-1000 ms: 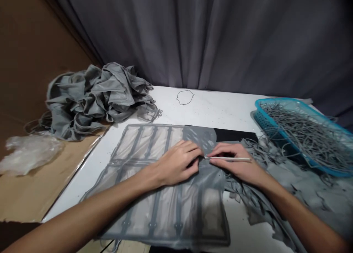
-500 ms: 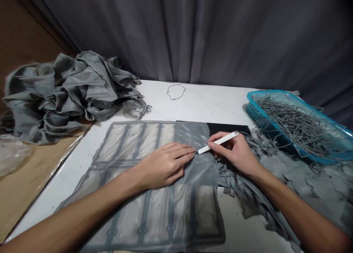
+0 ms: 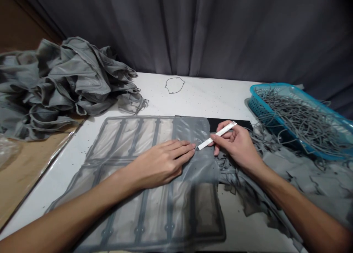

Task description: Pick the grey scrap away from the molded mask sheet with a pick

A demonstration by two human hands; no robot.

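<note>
A dark grey pleated curtain hangs behind the flat white surface. In the head view, a thin, grey, ribbed, translucent sheet lies from the centre to the lower left. The left hand is flat on it, its grip unclamped, fingers nearly together. The right hand has its grip clamped on a slim white pen-shaped tool, tip beside the left fingertips. The sheet seems light, floppy and easily creased (perhaps slippery too), best taken by its thicker ribbed edges; the tool looks light and stiff, best pinched along its barrel.
</note>
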